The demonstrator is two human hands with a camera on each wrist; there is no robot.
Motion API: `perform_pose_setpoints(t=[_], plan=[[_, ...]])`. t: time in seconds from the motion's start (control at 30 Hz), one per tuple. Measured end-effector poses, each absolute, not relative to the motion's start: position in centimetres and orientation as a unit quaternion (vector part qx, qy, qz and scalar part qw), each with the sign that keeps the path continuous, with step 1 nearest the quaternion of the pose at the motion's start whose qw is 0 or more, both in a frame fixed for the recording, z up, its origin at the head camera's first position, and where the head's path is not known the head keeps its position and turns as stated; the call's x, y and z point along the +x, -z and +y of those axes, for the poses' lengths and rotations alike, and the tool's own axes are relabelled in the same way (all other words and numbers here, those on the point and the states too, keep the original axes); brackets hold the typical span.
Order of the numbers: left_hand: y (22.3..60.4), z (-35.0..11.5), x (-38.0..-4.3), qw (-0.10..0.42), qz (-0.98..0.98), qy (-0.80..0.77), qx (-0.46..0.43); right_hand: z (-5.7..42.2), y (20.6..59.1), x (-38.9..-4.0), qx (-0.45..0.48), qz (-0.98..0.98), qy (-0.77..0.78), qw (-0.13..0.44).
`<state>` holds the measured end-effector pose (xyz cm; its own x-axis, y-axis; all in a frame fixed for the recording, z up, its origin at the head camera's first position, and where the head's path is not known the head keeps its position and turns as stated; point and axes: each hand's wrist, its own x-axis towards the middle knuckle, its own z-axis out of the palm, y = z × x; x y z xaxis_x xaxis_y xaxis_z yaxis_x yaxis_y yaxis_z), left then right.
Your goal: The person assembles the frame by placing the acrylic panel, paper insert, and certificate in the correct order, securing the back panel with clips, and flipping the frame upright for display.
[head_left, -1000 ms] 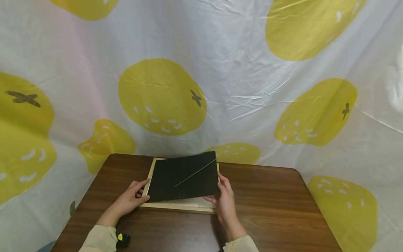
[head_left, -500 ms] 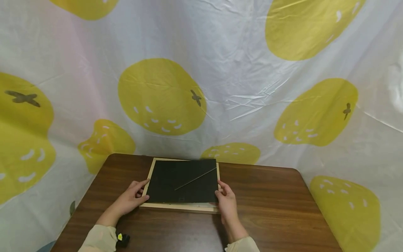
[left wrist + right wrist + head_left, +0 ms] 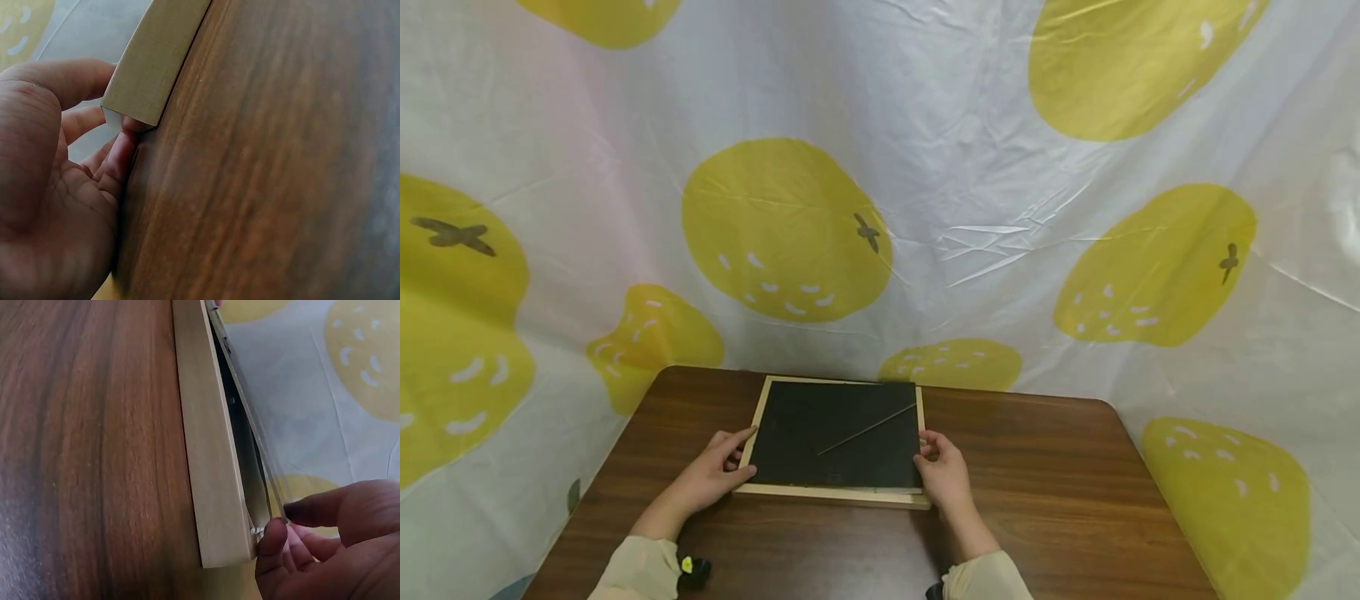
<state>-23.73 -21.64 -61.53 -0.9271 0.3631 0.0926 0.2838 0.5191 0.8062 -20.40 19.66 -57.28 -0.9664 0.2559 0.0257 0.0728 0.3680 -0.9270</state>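
A light wooden picture frame (image 3: 827,497) lies on the table with a black backing board (image 3: 820,417) over it. A thin rod or line (image 3: 867,429) runs diagonally across the board. My left hand (image 3: 718,471) grips the frame's left side, thumb on top near the front corner; in the left wrist view its fingers reach round the wooden corner (image 3: 156,69). At the right front corner, my right hand (image 3: 946,479) pinches the board. The right wrist view shows the board's edge (image 3: 253,431) tilted up, with a gap above the frame's rail (image 3: 209,437).
The brown wood-grain table (image 3: 1037,483) has rounded far corners. Behind and beside it hangs a white curtain (image 3: 955,167) with yellow fruit prints. A small black item with a yellow spot (image 3: 692,571) is by the left sleeve.
The board's raised right side has come down almost level with the frame, my right hand moving down with it and slightly right. My left hand has stayed in place.
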Motion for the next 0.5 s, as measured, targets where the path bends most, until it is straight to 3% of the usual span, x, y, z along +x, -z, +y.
perform_pose_setpoints(t=[0.5], plan=[[61.66,-21.74,-23.69,0.040,0.867,-0.458,0.191,20.17,56.76,-20.38,-0.033,-0.922,-0.376,0.083]])
